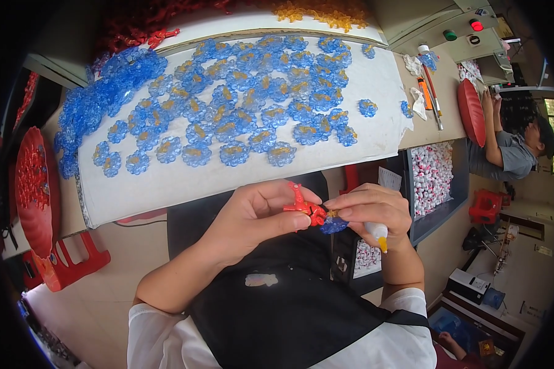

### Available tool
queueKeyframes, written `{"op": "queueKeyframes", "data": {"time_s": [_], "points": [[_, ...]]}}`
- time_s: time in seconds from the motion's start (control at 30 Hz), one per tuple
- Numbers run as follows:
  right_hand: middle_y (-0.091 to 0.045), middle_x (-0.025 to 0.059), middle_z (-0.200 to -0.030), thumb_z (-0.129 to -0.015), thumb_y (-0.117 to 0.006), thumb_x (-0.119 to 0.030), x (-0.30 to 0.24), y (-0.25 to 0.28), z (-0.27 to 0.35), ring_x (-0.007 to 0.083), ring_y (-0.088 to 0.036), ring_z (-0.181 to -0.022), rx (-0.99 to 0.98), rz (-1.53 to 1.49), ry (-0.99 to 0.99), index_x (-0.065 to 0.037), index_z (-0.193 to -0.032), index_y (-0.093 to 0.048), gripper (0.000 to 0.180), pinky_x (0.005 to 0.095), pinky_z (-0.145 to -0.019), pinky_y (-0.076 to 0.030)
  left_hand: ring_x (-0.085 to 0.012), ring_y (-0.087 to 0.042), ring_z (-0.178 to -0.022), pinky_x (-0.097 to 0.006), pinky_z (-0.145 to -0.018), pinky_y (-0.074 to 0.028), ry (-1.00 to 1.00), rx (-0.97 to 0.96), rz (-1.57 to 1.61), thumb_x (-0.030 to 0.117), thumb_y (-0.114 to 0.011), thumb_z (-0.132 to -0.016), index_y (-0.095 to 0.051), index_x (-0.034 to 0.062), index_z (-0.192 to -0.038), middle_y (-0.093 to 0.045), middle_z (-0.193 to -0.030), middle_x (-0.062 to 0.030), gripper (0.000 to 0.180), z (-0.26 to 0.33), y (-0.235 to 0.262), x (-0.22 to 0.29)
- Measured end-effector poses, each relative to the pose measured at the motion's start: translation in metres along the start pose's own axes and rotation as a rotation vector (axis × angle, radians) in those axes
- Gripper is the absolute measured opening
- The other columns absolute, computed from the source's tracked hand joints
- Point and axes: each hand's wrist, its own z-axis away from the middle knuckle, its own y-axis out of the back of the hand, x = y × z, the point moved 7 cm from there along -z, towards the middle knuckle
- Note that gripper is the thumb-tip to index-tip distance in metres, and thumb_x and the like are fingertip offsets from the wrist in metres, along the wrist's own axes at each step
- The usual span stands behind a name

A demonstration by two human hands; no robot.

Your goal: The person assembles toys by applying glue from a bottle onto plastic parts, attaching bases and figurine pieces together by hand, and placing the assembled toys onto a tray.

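My left hand [263,211] pinches a small red plastic figure [311,213] between thumb and fingers, above my lap. Against the figure's right end, the fingertips of my right hand [375,212] hold a blue translucent piece [334,226] with a bit of yellow-orange on it. Tucked in the same hand is a small white squeeze bottle [374,230], its yellow tip pointing down. Whether the red figure and the blue piece are joined cannot be made out. On the table ahead lie several blue flower-shaped pieces [234,153] with yellow-orange parts on top.
White paper covers the table [369,138]. A heap of blue pieces [114,86] lies at its left, with red parts [160,38] and yellow parts [326,13] behind. A red basin [37,190] stands left. At right are a bin of white pieces [432,178] and another person [511,154].
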Motion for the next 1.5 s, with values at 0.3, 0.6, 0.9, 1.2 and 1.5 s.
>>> {"op": "queueKeyframes", "data": {"time_s": [0.3, 0.6, 0.9, 1.2, 1.5], "points": [[-0.063, 0.0123, -0.083, -0.062, -0.067, -0.001, -0.008, 0.001, -0.004, 0.0209, -0.060, -0.062, -0.102, 0.112, -0.028, 0.000, -0.084, -0.061, 0.023, 0.0257, -0.049, -0.045, -0.0097, -0.058, -0.074, -0.021, -0.068, -0.045, 0.015, -0.019, -0.079, 0.003, -0.062, -0.074, -0.057, -0.0034, -0.098, -0.062, -0.085, -0.0090, 0.026, 0.000, -0.003, 0.002], [-0.061, 0.0137, -0.082, -0.061, -0.062, -0.002, -0.017, -0.002, -0.004, 0.0220, -0.059, -0.060, -0.142, 0.220, 0.052, 0.002, -0.082, -0.060, 0.021, 0.0273, -0.049, -0.046, -0.0087, -0.056, -0.067, -0.020, -0.064, -0.045, 0.058, -0.021, -0.066, 0.005, -0.064, -0.073, -0.058, -0.0034, -0.096, -0.062, -0.080, -0.0083, 0.026, -0.003, -0.004, 0.003], [-0.059, 0.0140, -0.080, -0.063, -0.062, -0.002, -0.023, -0.006, -0.012, 0.0217, -0.058, -0.060, -0.203, 0.247, 0.091, 0.003, -0.082, -0.059, 0.020, 0.0271, -0.048, -0.046, -0.0077, -0.055, -0.065, -0.019, -0.060, -0.043, 0.127, -0.059, -0.103, 0.008, -0.064, -0.073, -0.058, -0.0022, -0.096, -0.062, -0.080, -0.0075, 0.025, -0.008, 0.000, -0.001], [-0.057, 0.0112, -0.079, -0.062, -0.063, -0.003, -0.025, -0.009, -0.012, 0.0194, -0.057, -0.059, -0.302, 0.307, 0.085, 0.002, -0.080, -0.059, 0.019, 0.0263, -0.048, -0.046, -0.0072, -0.054, -0.064, -0.019, -0.059, -0.043, 0.252, -0.139, -0.151, 0.012, -0.063, -0.075, -0.058, -0.0022, -0.096, -0.061, -0.080, -0.0064, 0.026, -0.016, -0.001, -0.005], [-0.054, 0.0068, -0.078, -0.061, -0.060, 0.000, -0.015, -0.005, -0.011, 0.0190, -0.056, -0.062, -0.332, 0.338, -0.075, -0.001, -0.081, -0.060, 0.020, 0.0270, -0.050, -0.046, -0.0078, -0.055, -0.069, -0.019, -0.064, -0.043, 0.291, -0.118, -0.138, 0.008, -0.063, -0.075, -0.052, -0.0018, -0.105, -0.061, -0.085, -0.0072, 0.033, -0.021, -0.002, -0.012]]}}
